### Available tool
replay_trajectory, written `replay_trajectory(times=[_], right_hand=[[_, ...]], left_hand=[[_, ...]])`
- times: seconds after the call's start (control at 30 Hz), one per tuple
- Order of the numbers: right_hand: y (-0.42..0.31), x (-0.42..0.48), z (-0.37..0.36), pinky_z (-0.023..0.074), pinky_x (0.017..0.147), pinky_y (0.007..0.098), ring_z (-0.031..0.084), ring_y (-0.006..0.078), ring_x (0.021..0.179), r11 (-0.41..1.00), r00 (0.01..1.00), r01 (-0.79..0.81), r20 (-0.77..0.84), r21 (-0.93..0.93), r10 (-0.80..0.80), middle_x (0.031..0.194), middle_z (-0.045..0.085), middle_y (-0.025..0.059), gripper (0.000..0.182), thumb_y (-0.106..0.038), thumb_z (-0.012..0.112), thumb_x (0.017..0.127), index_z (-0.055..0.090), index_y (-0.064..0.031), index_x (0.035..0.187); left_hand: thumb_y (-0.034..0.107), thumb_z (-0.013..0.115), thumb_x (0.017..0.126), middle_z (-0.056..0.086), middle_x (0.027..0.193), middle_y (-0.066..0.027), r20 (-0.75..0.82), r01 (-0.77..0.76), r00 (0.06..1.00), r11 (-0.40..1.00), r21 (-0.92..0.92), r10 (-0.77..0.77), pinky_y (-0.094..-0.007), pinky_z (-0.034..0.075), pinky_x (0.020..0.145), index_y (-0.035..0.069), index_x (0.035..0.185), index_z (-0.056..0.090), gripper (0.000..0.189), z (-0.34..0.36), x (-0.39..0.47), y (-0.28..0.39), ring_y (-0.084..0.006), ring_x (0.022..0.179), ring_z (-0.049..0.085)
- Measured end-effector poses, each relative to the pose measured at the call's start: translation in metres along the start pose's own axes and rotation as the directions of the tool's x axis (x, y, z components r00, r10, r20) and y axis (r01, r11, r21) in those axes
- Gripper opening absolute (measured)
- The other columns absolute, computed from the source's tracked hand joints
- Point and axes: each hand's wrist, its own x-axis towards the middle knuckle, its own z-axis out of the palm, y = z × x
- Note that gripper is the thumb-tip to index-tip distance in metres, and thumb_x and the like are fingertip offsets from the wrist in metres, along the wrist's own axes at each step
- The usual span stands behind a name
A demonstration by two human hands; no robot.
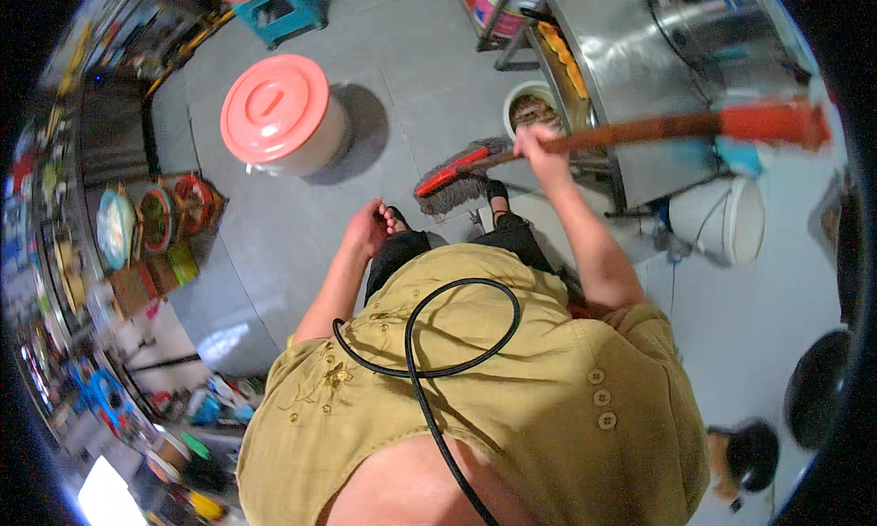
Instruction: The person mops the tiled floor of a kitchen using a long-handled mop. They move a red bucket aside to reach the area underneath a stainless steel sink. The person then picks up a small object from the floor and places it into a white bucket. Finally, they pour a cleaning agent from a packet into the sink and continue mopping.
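My right hand (541,149) grips the long handle of a broom (634,130), which slants up to the right and ends in a blurred red grip. The broom's head (455,175), a red block with dark grey bristles, rests on the grey tile floor near my right foot. Hanging at my left side, my left hand (370,228) has loosely curled fingers and holds nothing. A lidded bucket (277,115) with a pink top stands on the floor ahead of it.
A metal worktable (637,60) is at the right, with a pale tub of brownish contents (533,108) by its leg. A white bucket (719,221) lies farther right. A teal stool (281,12) stands ahead. Several bowls and baskets (161,217) line the left side. A black cable (411,341) crosses my shirt.
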Motion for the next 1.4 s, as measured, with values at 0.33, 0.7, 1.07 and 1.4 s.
replay_trajectory(times=[0.33,0.7,1.07,1.4], right_hand=[[0.056,-0.171,-0.003,0.0432,0.063,0.0294,0.054,0.0125,0.065,0.973,0.849,-0.221,-0.476,0.071,0.228,0.065,0.059,0.0029,0.026,-0.015,0.058,0.086,0.056,-0.0022,0.063],[0.088,-0.287,-0.122,0.0420,0.052,0.0292,0.052,0.0123,0.051,0.970,0.668,-0.208,-0.706,0.127,0.236,0.055,0.056,0.0019,0.030,-0.020,0.062,0.083,0.055,-0.0041,0.059],[-0.079,-0.311,-0.255,0.0395,0.058,0.0284,0.050,0.0113,0.055,0.999,0.287,0.034,-0.957,-0.036,-0.044,0.056,0.055,0.0027,0.031,-0.020,0.065,0.083,0.052,-0.0070,0.057],[0.028,-0.396,-0.180,0.0417,0.061,0.0298,0.053,0.0129,0.067,0.944,0.051,-0.323,-0.995,0.065,0.086,0.068,0.055,0.0013,0.021,-0.016,0.062,0.085,0.055,-0.0057,0.069]], left_hand=[[0.026,0.046,0.092,0.046,0.064,-0.0030,-0.027,0.170,0.985,0.914,0.368,-0.172,-0.0296,0.037,0.054,0.013,0.070,0.042,0.026,0.005,0.008,0.084,-0.0190,0.060,0.046],[0.025,0.043,0.095,0.049,0.069,-0.0058,0.282,0.073,0.824,0.586,0.807,-0.491,-0.0303,0.040,0.059,0.010,0.074,0.044,0.026,0.201,-0.006,-0.046,-0.0201,0.065,0.048],[0.025,0.045,0.094,0.049,0.070,-0.0060,0.178,0.222,0.849,0.641,0.735,-0.497,-0.0321,0.040,0.060,0.010,0.075,0.045,0.024,0.207,0.016,-0.071,-0.0222,0.066,0.050],[0.026,0.045,0.094,0.051,0.068,-0.0074,-0.060,0.283,0.730,0.221,0.933,-0.681,-0.0333,0.043,0.061,0.008,0.074,0.048,0.027,0.317,0.081,-0.174,-0.0225,0.065,0.050]])
